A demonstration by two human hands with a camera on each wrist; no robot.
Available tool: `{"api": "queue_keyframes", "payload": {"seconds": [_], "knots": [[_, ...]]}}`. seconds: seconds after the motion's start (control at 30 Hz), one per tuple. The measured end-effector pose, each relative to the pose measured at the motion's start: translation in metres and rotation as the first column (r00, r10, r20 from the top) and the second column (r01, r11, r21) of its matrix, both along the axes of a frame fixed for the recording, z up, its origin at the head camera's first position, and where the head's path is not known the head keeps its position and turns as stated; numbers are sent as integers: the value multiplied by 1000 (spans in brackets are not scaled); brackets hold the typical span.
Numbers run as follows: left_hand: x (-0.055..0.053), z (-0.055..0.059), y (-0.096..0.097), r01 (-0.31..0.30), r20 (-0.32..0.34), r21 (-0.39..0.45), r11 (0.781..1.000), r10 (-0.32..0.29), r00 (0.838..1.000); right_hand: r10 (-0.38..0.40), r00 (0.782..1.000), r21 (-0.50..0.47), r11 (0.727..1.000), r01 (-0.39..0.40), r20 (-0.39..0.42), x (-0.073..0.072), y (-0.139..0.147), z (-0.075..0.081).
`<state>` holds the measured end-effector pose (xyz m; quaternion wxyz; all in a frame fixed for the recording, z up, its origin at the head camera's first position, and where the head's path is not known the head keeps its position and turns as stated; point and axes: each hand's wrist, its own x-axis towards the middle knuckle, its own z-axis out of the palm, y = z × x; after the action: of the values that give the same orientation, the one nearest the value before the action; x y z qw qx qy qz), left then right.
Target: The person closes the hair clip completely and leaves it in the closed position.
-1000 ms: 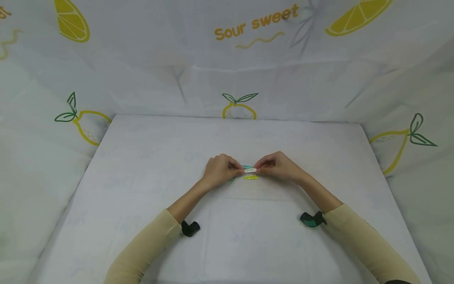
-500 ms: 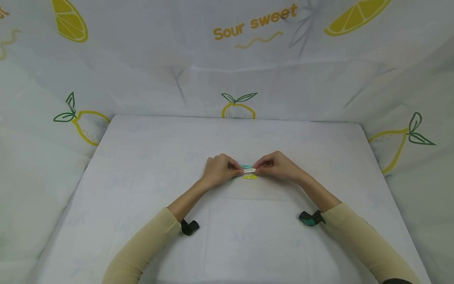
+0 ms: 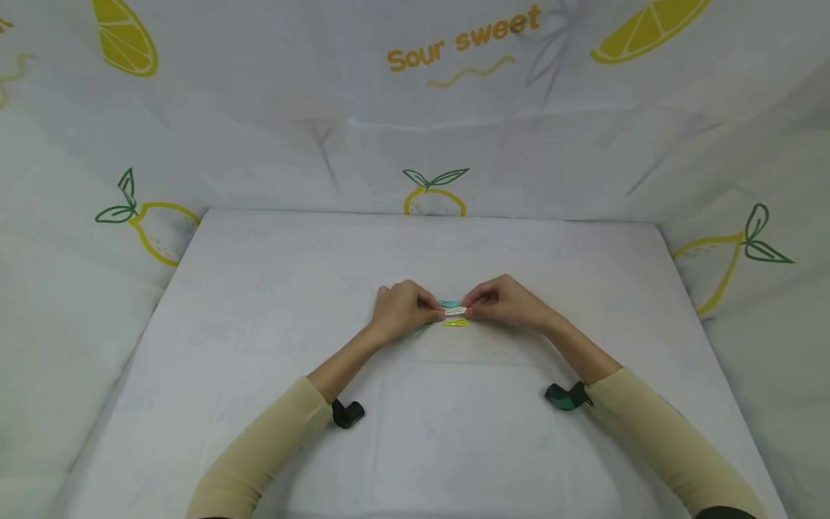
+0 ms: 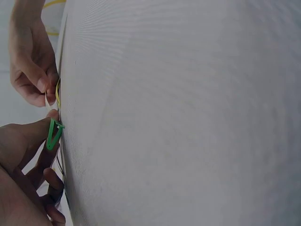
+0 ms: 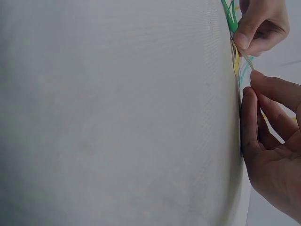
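Observation:
A white hair clip (image 3: 455, 311) is pinched at its two ends, by my left hand (image 3: 405, 311) on one side and my right hand (image 3: 509, 304) on the other. Just in front of it lies a yellow hair clip (image 3: 455, 323), and behind it a light blue hair clip (image 3: 449, 303), partly covered by the fingers. Close by my left hand is a green hair clip (image 4: 54, 134), slim and triangular in the left wrist view; in the head view only its tip shows below that hand. The right wrist view shows the white clip (image 5: 247, 60) between both hands' fingertips.
The white-covered table (image 3: 415, 432) reaches back to a hanging white cloth (image 3: 272, 137) printed with lemons. Dark wrist-camera mounts (image 3: 567, 396) stick out inward from both sleeves, low over the tabletop.
Both hands keep their pinch on the white hair clip in nearly the same spot. The whole head view has shifted slightly; the other clips appear unmoved.

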<state>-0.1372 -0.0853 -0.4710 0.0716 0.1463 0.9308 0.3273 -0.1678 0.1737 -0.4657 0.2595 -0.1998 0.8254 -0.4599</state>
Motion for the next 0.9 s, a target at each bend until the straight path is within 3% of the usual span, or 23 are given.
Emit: {"api": "queue_keyframes", "payload": {"seconds": [0.9], "knots": [[3, 2, 0, 11, -39, 28, 1000, -10, 999, 5, 1000, 11, 1000, -5, -1, 1, -2, 1]]}}
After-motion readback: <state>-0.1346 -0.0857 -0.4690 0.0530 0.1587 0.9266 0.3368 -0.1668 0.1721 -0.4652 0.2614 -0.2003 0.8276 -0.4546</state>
